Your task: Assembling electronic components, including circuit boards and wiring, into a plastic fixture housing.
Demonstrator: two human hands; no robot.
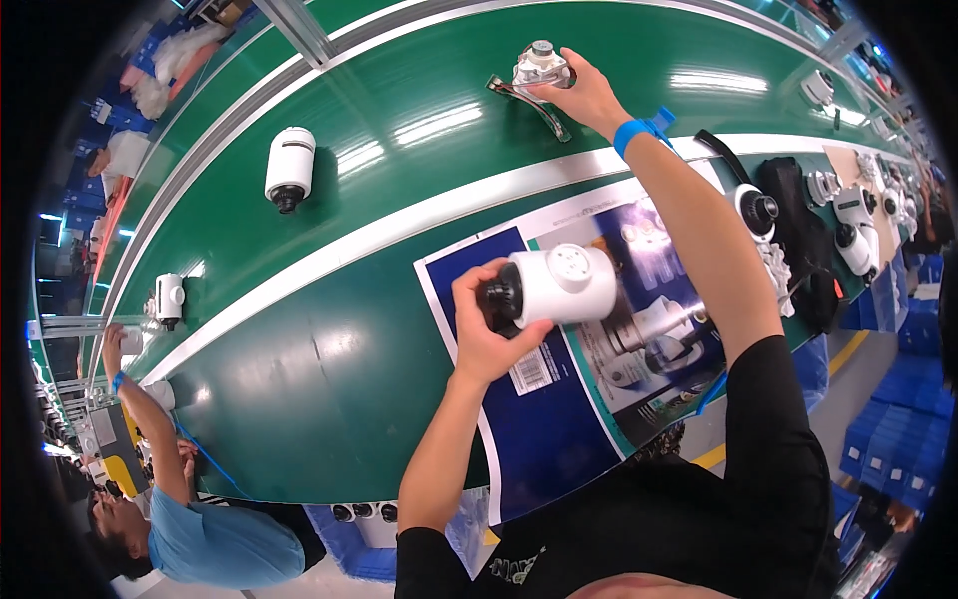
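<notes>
My left hand (486, 334) is closed around the black lens end of a white security camera (579, 290), which lies on its side above a printed sheet (544, 429). A round white port with small holes faces up on its body. Out over the green conveyor belt, my right hand (591, 95) grips a small white bracket-like part (540, 66) by its right side. That part has a grey round top, and a shiny dark curved strip (539, 108) reaches out below it. A blue wristband (644, 130) circles my right wrist.
Another white camera (290, 168) rests on the belt (399, 70), with one more farther left (170, 299). On the right, several cameras and white parts (855, 205) lie beside a black cloth (798, 240). A person in a blue shirt (225, 539) works at the left, reaching toward the belt.
</notes>
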